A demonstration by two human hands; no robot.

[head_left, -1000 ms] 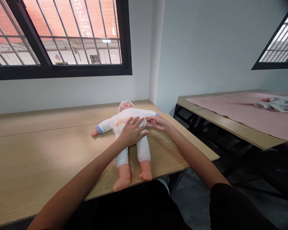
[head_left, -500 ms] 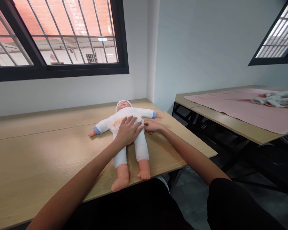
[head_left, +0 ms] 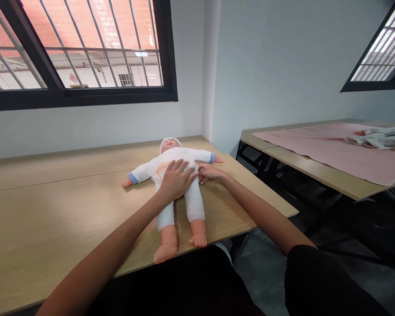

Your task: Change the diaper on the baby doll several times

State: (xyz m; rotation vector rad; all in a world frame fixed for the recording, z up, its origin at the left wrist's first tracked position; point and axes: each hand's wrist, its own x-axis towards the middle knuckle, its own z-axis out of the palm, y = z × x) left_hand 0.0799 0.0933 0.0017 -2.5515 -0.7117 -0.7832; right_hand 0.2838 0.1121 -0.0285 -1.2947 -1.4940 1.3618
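A baby doll (head_left: 195, 199) in a white suit with blue cuffs and a white cap lies on its back, its feet at the table's near edge. Around its waist is a white diaper (head_left: 158, 170) with a yellow-orange print on the front. My left hand (head_left: 177, 180) lies over the diaper's front, palm down with the fingers stretched out. At the doll's hip on the right side, my right hand (head_left: 210, 174) has its fingers closed on the diaper's edge. The pinched part is mostly hidden behind the fingers.
The doll lies on a light wooden table (head_left: 69, 219) against the wall, below a barred window (head_left: 102, 52). On the right stands a second table with a pink mat (head_left: 316, 145) and a crumpled white cloth (head_left: 382, 137). A gap separates the tables.
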